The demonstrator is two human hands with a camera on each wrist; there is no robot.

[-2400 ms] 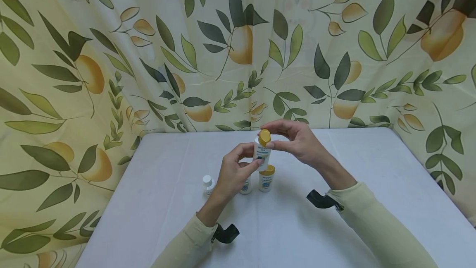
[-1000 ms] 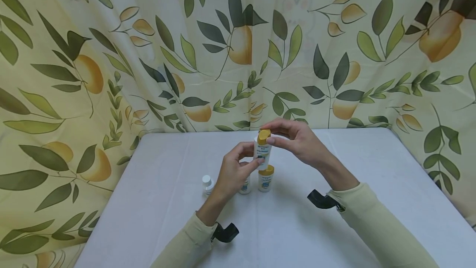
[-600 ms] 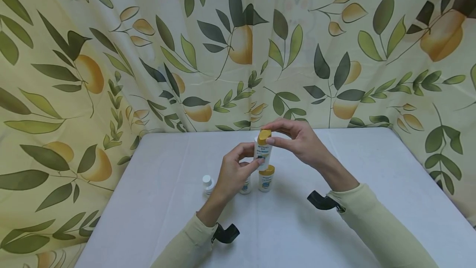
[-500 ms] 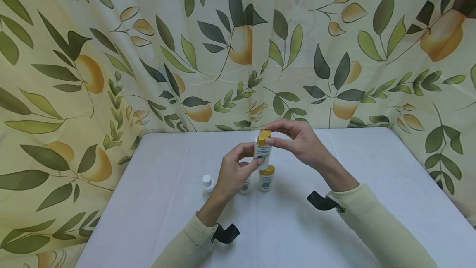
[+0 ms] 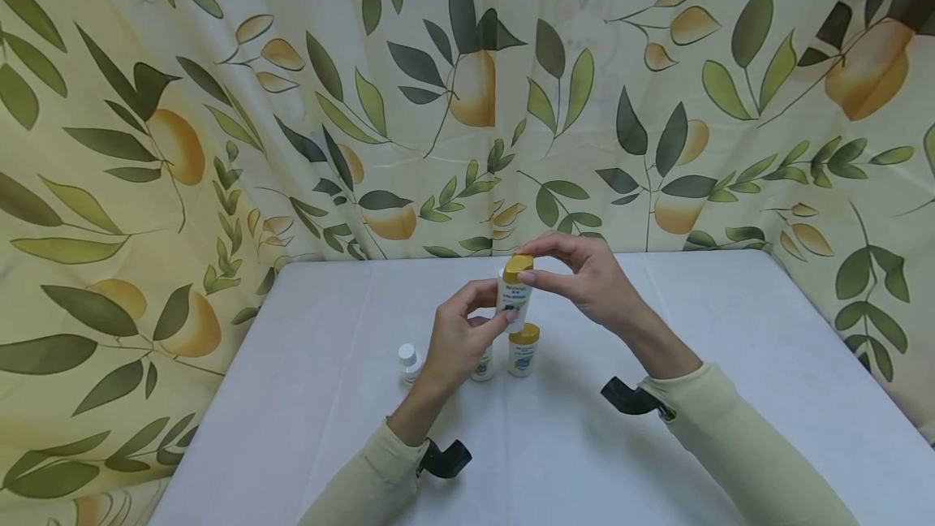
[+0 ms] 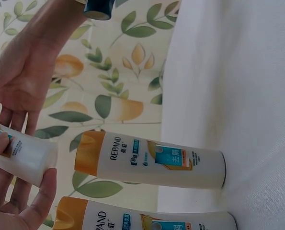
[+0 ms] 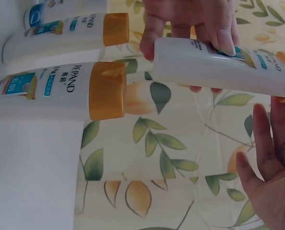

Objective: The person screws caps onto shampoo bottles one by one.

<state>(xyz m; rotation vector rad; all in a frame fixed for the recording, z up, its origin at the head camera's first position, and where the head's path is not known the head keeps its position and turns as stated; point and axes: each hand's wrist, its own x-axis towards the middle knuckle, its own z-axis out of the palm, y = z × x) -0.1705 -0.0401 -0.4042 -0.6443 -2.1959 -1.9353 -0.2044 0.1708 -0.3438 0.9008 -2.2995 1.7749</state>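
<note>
My left hand (image 5: 462, 339) grips a small white shampoo bottle (image 5: 514, 299) by its body, with the thumb across the label. It is held above the table, leaning a little. At its gold cap (image 5: 519, 266) are the thumb and fingers of my right hand (image 5: 584, 278), pinching it from the right. Just below stands a matching shampoo bottle (image 5: 522, 357), upright. Another of the same kind (image 5: 482, 365) is partly hidden behind my left hand. In the left wrist view, two standing bottles show their "REPAND" labels, the nearer one (image 6: 152, 158) in full.
A white-capped bottle (image 5: 409, 362) stands left of my left wrist, partly covered by it. Everything rests on a white-covered table (image 5: 657, 461). A leaf-and-fruit patterned curtain (image 5: 467, 104) hangs behind the table's back edge. Black wrist cameras (image 5: 445, 459) stick out from both sleeves.
Both hands keep their places on the bottle. The held bottle has turned slightly, showing its cap broader, and has shifted a touch to the left.
</note>
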